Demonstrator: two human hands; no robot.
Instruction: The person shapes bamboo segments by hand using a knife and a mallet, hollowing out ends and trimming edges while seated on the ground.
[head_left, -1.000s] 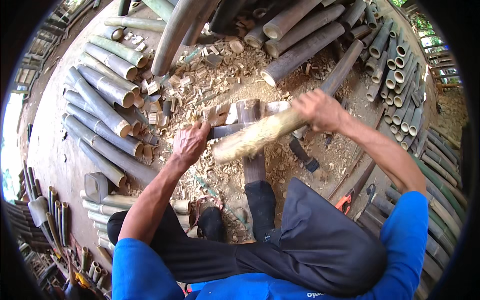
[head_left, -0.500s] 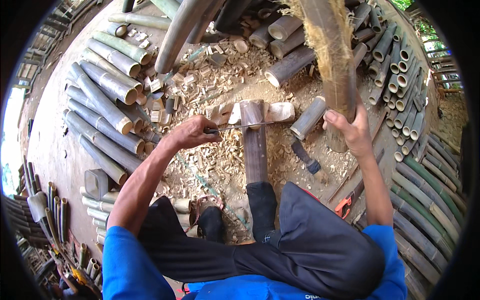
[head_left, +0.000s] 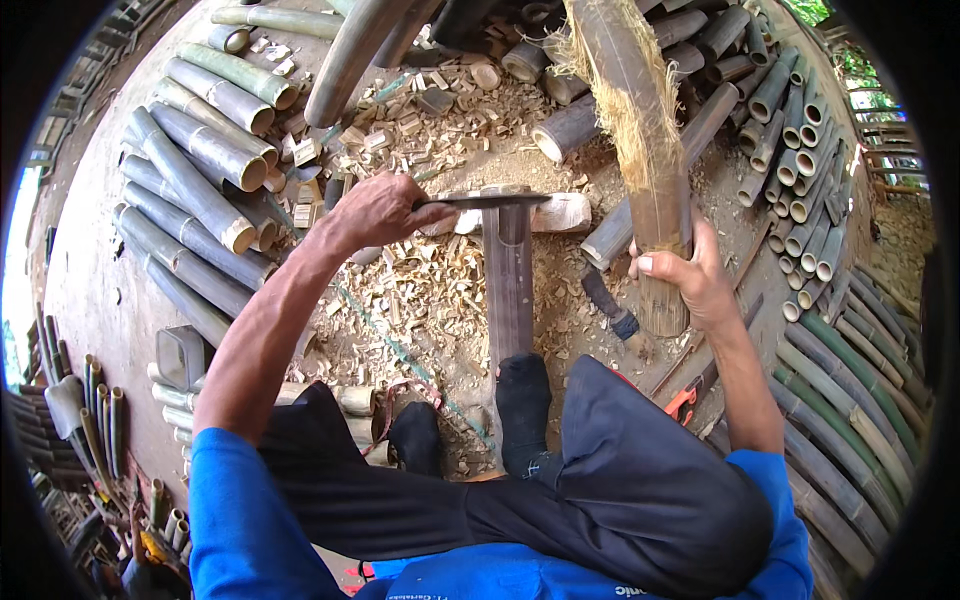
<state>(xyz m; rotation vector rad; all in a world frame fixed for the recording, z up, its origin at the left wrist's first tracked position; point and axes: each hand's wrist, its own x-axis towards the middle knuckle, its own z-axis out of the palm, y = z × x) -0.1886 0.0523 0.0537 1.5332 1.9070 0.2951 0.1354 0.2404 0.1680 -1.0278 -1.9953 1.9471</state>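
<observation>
My left hand (head_left: pixel 383 210) is closed round the handle of a knife. Its dark, flat blade (head_left: pixel 490 201) crosses above the far end of a split bamboo piece (head_left: pixel 508 290); whether it touches cannot be told. That end lies on a pale wooden block (head_left: pixel 567 212). My foot in a black sock (head_left: pixel 523 395) presses on the near end. My right hand (head_left: pixel 690 268) grips a thick bamboo club (head_left: pixel 665 205) near its lower end. The club stands up beside the bamboo piece, its middle frayed into pale fibres.
Wood chips (head_left: pixel 430 280) cover the ground. A second blade with a wrapped handle (head_left: pixel 610 305) lies right of the bamboo piece, and an orange-handled saw (head_left: pixel 682 404) by my right knee. Cut bamboo tubes (head_left: pixel 210 145) are stacked left, with more piles (head_left: pixel 800 150) on the right.
The knife in my left hand has moved farther away from me and up toward the bamboo's far end. My right hand has shifted slightly nearer and left with the club.
</observation>
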